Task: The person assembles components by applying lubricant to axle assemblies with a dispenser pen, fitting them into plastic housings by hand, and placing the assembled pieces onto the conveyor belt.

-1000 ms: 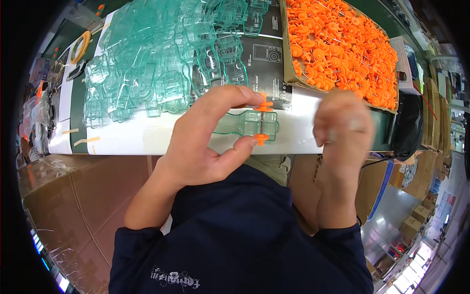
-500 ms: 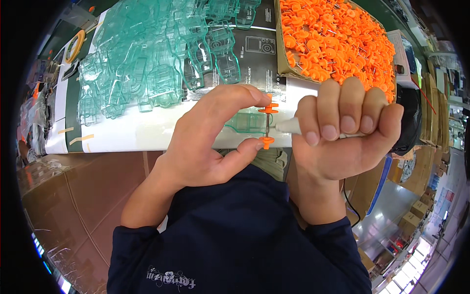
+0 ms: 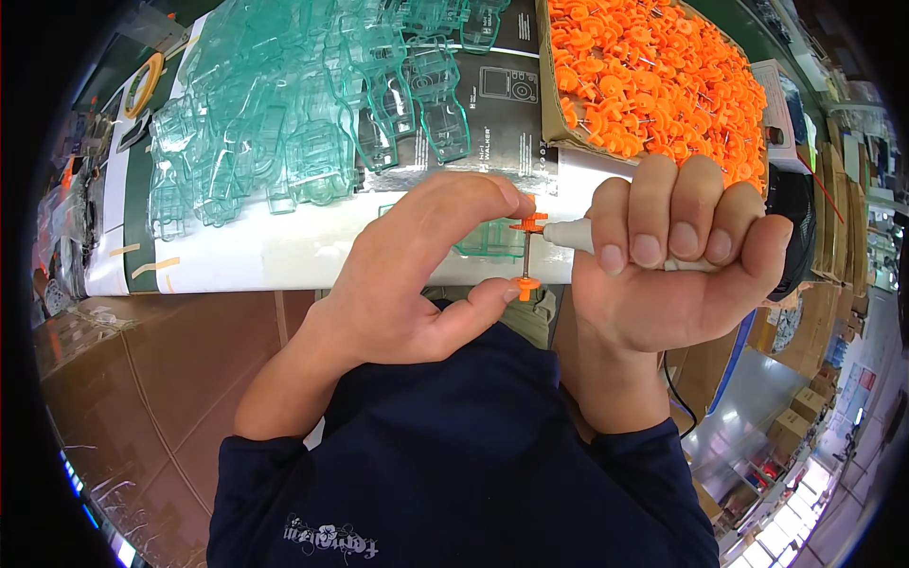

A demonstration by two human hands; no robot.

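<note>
Left hand (image 3: 402, 270) pinches the axle (image 3: 526, 256) lengthwise, thumb to finger. Right hand (image 3: 668, 284) clasps a tube (image 3: 570, 235), perhaps touching the axle

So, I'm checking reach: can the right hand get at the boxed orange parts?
Probably not freely: the right hand is closed around a white tube, though the orange parts lie uncovered just beyond.

Metal rod (image 3: 526, 257), white tube (image 3: 570, 234)
Rod: front-to-back, orange wheel (image 3: 525, 284) at each end; tube: sideways, tip (image 3: 548, 231) by far wheel (image 3: 531, 223)
</note>
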